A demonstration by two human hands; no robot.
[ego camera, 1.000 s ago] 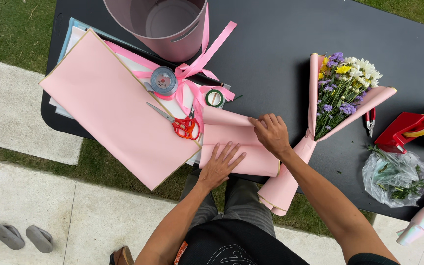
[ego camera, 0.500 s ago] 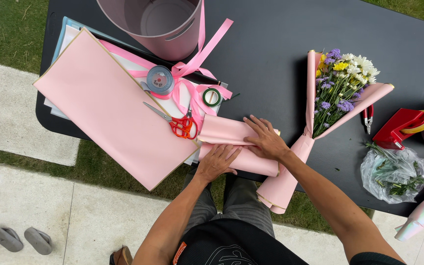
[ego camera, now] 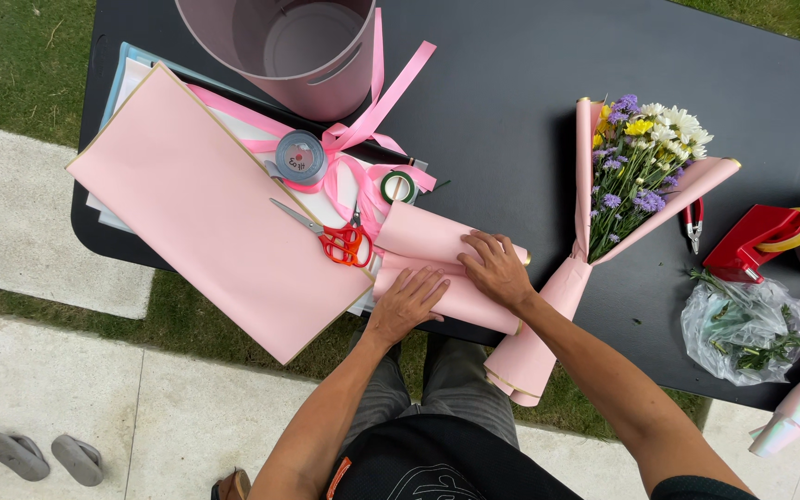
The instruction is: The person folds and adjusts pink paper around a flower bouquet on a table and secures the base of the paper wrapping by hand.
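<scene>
Now both hands press flat on the folded pink paper (ego camera: pixel 446 268) at the table's (ego camera: pixel 511 111) 6 o'clock edge: left hand (ego camera: pixel 411 298) and right hand (ego camera: pixel 495 268), fingers spread, gripping nothing. It looks thin, light and easily creased; best held at its edges.

one bouquet (ego camera: pixel 641 171), one scissors (ego camera: pixel 335 239), two tape rolls (ego camera: pixel 300 156), two slippers (ego camera: pixel 43 457)

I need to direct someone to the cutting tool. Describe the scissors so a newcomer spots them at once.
Start at the black table and find the large flat pink paper sheet at its left end. On that sheet's right edge, just left of the person's left hand, lie the steel-bladed scissors with orange-red handles. The tape rolls and ribbon beside them are round or pink; only the scissors have long blades and bright looped handles.
</scene>
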